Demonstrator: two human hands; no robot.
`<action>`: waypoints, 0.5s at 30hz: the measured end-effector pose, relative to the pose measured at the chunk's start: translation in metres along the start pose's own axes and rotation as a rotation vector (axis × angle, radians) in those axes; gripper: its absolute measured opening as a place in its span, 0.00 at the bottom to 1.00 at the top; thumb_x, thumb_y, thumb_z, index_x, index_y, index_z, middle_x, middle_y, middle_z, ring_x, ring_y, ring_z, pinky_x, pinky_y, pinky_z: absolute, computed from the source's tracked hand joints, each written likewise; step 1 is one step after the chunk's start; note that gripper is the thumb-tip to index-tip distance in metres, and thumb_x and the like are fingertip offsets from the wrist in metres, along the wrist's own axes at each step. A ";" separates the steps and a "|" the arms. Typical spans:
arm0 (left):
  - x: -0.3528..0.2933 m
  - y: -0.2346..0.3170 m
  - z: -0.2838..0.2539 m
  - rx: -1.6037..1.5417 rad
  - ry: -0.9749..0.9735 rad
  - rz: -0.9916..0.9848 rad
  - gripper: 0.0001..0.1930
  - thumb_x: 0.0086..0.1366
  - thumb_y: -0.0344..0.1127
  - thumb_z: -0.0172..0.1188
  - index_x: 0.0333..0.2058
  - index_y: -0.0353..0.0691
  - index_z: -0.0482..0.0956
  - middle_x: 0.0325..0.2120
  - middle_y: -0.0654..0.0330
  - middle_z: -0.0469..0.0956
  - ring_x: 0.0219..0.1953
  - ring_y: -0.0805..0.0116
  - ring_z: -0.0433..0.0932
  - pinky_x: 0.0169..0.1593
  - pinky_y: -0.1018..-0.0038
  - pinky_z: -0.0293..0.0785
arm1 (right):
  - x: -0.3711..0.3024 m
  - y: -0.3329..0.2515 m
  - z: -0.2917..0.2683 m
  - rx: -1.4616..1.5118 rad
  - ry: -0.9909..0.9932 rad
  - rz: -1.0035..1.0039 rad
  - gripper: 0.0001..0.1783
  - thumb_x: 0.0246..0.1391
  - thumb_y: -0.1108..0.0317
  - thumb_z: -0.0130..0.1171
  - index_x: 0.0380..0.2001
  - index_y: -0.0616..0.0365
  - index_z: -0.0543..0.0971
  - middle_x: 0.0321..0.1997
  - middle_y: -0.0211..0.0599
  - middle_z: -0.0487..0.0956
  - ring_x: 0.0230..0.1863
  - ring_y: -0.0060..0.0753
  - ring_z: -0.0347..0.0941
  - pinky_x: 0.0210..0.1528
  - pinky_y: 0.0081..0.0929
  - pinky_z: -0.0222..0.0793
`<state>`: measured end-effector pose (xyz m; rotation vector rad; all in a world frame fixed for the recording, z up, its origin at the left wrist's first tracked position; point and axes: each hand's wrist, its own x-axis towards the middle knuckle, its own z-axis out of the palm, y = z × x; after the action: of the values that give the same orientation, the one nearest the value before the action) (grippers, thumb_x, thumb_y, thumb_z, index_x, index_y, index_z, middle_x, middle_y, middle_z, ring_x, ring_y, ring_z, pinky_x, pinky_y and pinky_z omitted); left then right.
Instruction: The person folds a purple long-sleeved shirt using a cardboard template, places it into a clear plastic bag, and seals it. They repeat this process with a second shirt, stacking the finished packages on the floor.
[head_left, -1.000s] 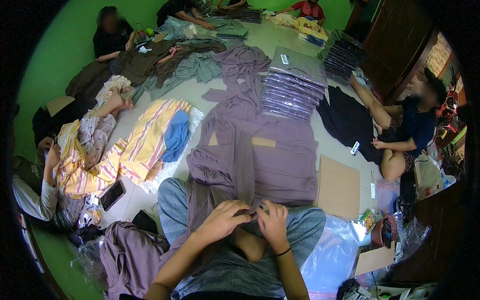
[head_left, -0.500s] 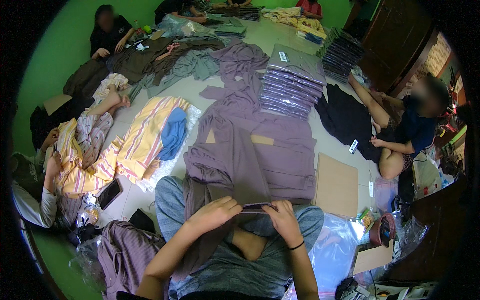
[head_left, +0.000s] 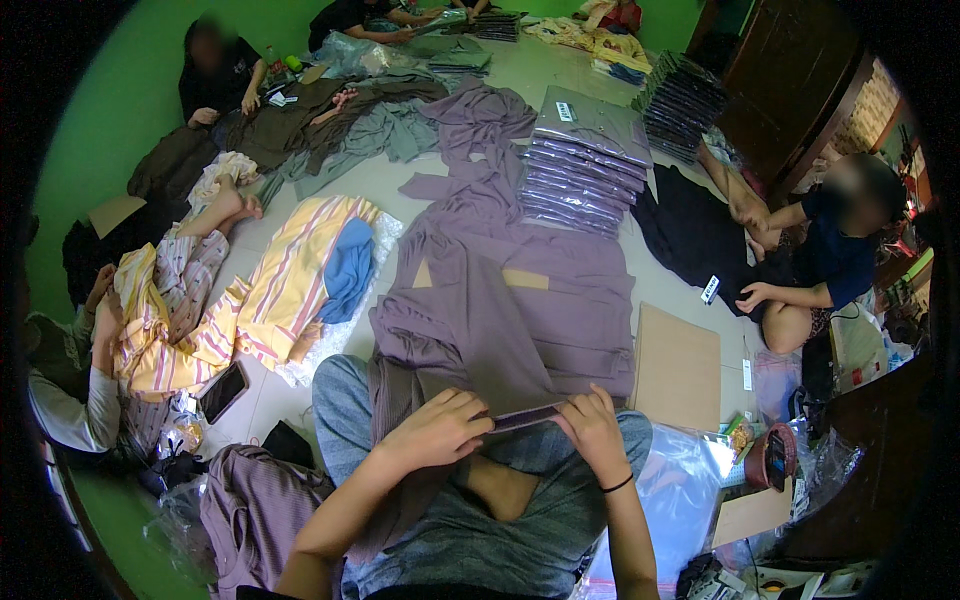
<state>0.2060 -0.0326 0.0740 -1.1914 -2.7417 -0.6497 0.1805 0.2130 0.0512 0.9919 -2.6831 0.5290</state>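
A mauve ribbed garment (head_left: pixel 478 320) lies over my lap and spreads onto the floor in front of me. My left hand (head_left: pixel 445 428) pinches one end of its narrow hem opening, and my right hand (head_left: pixel 592 430) grips the other end. Between them the hem is drawn out into a flat strip, its darker inside showing. Under part of the cloth, a tan cardboard piece (head_left: pixel 520 278) shows through. More mauve fabric (head_left: pixel 585 350) lies flat just beyond, at the right. Which part of the garment the hem belongs to I cannot tell.
A stack of bagged folded garments (head_left: pixel 585 170) stands ahead. Right of my knee lie a cardboard sheet (head_left: pixel 677 365) and clear plastic bags (head_left: pixel 665 500). At left are striped yellow cloth (head_left: pixel 300 275), a phone (head_left: pixel 222 392) and a mauve garment (head_left: pixel 265 515). Several people sit around.
My right hand has shifted slightly right, away from my left, so the hem between them is stretched wider and flatter. The person at right has moved a hand toward their leg.
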 end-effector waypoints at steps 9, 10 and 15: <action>0.002 -0.023 0.020 -0.414 -0.026 -0.287 0.12 0.47 0.30 0.57 0.31 0.37 0.65 0.33 0.56 0.68 0.37 0.62 0.68 0.41 0.70 0.64 | 0.018 -0.001 0.007 0.482 0.048 -0.006 0.08 0.41 0.73 0.56 0.28 0.60 0.70 0.37 0.39 0.73 0.39 0.39 0.70 0.52 0.38 0.59; 0.003 -0.028 0.024 -0.492 -0.041 -0.372 0.13 0.48 0.29 0.57 0.32 0.37 0.65 0.34 0.56 0.68 0.37 0.63 0.69 0.41 0.71 0.65 | 0.023 -0.001 0.008 0.527 0.064 0.020 0.10 0.41 0.73 0.56 0.29 0.60 0.70 0.37 0.39 0.74 0.39 0.39 0.70 0.51 0.37 0.59; 0.024 -0.051 0.054 -1.206 0.442 -0.394 0.23 0.54 0.30 0.56 0.47 0.37 0.57 0.40 0.57 0.64 0.44 0.72 0.64 0.48 0.76 0.60 | 0.060 0.001 0.012 0.857 0.080 0.265 0.20 0.39 0.74 0.60 0.39 0.59 0.71 0.37 0.34 0.73 0.40 0.25 0.69 0.45 0.21 0.61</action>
<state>0.1579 -0.0248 0.0133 -0.3898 -2.0802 -2.4308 0.1336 0.1739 0.0599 0.7290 -2.5159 1.8183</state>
